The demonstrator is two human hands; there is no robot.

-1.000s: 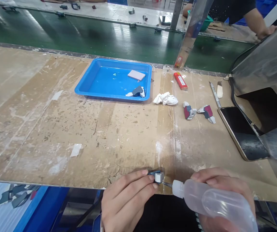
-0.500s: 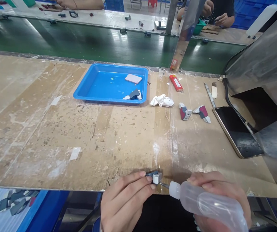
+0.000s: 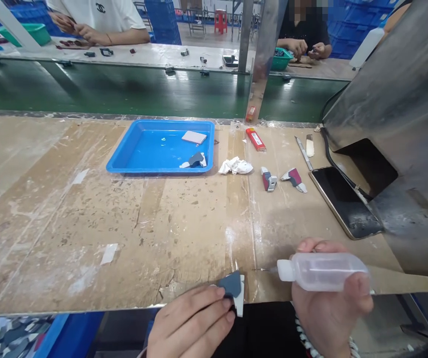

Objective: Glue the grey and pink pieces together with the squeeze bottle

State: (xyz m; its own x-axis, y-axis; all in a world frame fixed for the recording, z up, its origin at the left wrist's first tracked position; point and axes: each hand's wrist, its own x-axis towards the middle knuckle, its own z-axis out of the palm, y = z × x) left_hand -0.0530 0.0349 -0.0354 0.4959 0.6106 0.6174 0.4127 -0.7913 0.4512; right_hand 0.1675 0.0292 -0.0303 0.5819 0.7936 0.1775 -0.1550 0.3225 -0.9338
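Observation:
Near the table's front edge, my left hand (image 3: 195,320) pinches a small grey-and-white plastic part (image 3: 232,286) between thumb and fingers. My right hand (image 3: 326,303) grips a translucent squeeze bottle (image 3: 328,272) lying level in the palm, its white cap and thin needle tip pointing left. The needle tip is apart from the part, a short way to its right. Farther up the table lie two similar parts in grey, white and maroon, one standing part (image 3: 268,179) and one flat part (image 3: 294,179).
A blue tray (image 3: 124,161) holds a grey-white part and a pale flat block (image 3: 194,137). Nearby are crumpled tissue (image 3: 235,166), a red lighter (image 3: 255,139), a knife (image 3: 303,153) and a phone (image 3: 344,201). A metal housing (image 3: 415,149) stands right. Two people work across the green conveyor (image 3: 124,92).
The bottle's needle has drawn away rightward from the part, and the bottle has turned level. The part in my left hand has been turned, showing its broad grey face. The view has tilted up.

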